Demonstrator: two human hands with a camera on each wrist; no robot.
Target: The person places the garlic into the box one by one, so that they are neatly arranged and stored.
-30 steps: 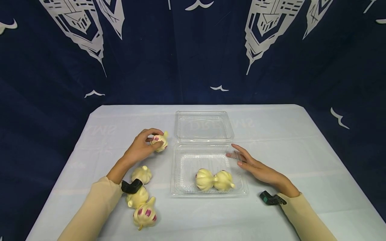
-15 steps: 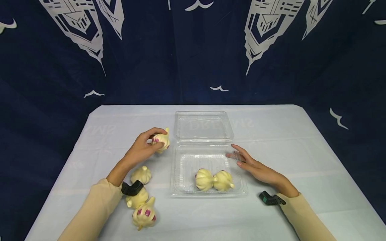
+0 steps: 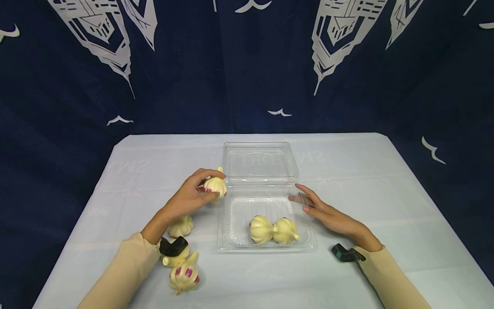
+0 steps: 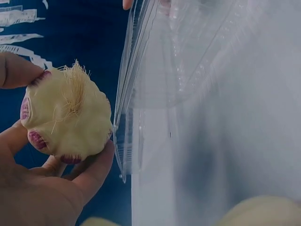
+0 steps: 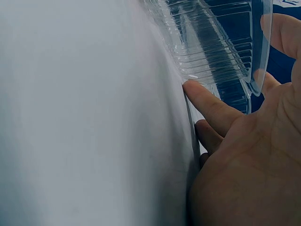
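Observation:
My left hand (image 3: pixel 189 199) grips a cream garlic bulb (image 3: pixel 215 185) with purple patches, raised at the left side of a clear plastic clamshell box (image 3: pixel 235 216). Thin dry roots show on this bulb's underside in the left wrist view. Two more garlic bulbs lie side by side in the front right of the box's base, one of them (image 3: pixel 285 231) with its stem pointing right. At the right wall, my right hand (image 3: pixel 332 218) touches the box, fingers extended and spread; the right wrist view shows the clear rim (image 5: pixel 263 56) between its fingers.
Beside the left forearm, several garlic bulbs lie in a line, the nearest bulb (image 3: pixel 185 276) showing purple patches. The box's lid (image 3: pixel 260 161) lies folded back behind its base. A white cloth (image 3: pixel 347 159) covers the table before a dark blue curtain (image 3: pixel 247 77).
My left hand has moved right with the garlic bulb, from beside the box to its left edge. The right hand and the bulbs in the box have stayed in place.

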